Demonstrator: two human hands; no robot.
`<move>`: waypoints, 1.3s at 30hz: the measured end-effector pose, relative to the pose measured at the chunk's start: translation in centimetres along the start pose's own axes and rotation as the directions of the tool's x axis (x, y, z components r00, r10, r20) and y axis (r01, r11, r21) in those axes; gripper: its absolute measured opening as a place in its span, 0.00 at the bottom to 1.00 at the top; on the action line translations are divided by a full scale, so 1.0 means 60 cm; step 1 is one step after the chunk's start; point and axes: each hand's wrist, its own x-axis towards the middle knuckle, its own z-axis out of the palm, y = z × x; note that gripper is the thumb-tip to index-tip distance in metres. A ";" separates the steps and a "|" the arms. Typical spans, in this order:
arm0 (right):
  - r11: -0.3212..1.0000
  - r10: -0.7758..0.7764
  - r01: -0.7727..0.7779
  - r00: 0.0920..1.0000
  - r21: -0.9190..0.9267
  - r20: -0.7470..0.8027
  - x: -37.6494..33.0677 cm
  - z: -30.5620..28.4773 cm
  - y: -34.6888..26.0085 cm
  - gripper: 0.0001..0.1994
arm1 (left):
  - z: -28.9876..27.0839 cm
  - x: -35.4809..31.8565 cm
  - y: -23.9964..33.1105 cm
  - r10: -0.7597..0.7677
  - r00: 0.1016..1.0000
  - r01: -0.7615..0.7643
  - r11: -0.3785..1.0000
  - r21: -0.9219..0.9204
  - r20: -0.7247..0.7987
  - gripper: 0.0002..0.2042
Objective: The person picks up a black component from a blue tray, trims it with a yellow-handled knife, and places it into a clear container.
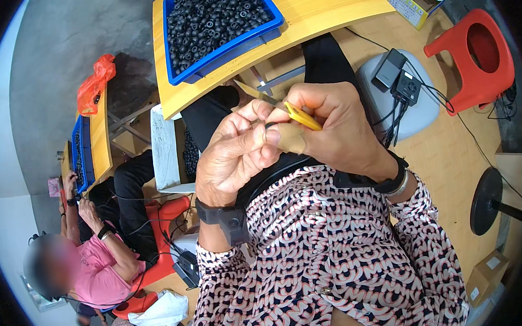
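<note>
— What's nearest, at the frame's middle?
— The left hand (236,155) pinches a small black rubber ring (269,125) between thumb and forefinger. The right hand (336,128) is clenched around yellow-handled scissors (301,116), blades angled toward upper left, touching the ring.

— And beyond them?
— A yellow wooden counter (323,10) in the upper middle carries a blue plastic bin (230,45) heaped with black rubber rings (210,16).

— Anything else?
— A red plastic stool (476,60) stands upper right; another person in a pink shirt (103,268) sits lower left.
</note>
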 end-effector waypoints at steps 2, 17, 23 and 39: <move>0.999 0.009 -0.009 1.000 -0.035 -0.005 0.001 -0.002 -0.002 0.15 | -0.005 0.002 0.001 -0.019 0.998 0.021 0.999 -0.027 0.053 0.09; 0.962 0.185 -0.200 0.978 0.188 0.096 0.006 -0.006 0.003 0.12 | -0.032 0.005 -0.002 -0.078 0.987 0.100 0.982 -0.158 0.142 0.11; 0.960 0.194 -0.205 0.978 0.193 0.075 0.006 -0.003 0.005 0.12 | -0.034 0.006 -0.001 -0.050 0.991 0.069 0.986 -0.149 0.126 0.10; 0.996 0.047 -0.036 0.989 0.081 -0.142 -0.015 0.004 0.022 0.12 | -0.057 -0.014 0.001 0.043 0.997 -0.032 0.986 -0.164 0.064 0.10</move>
